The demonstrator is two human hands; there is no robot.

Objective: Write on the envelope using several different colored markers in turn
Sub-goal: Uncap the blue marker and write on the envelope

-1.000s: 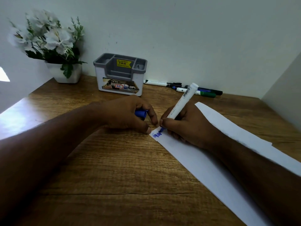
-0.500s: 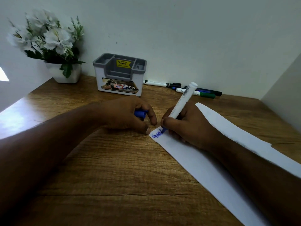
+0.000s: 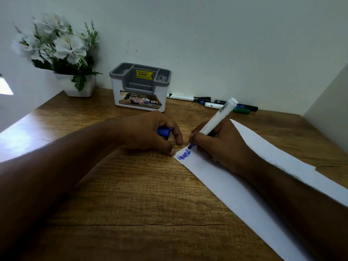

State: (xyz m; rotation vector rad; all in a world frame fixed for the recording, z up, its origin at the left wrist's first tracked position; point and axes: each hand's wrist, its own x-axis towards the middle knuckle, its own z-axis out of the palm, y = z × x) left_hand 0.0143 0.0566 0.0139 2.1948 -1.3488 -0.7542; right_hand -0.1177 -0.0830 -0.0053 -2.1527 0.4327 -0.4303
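blue script longer than before | right hand (image 3: 224,147) fingers grip marker (image 3: 216,119), tip on envelope (image 3: 235,185) | left hand (image 3: 148,134) clutches cap (image 3: 164,132)

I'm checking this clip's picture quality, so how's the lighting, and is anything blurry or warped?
Head view: dim overall, both forearms nearly black; bright glare on the desk at the left edge; the flowers look soft and smeared; wide-angle bending shows at the edges; the blue writing beside the right hand and the blue cap in the left hand stay sharp.
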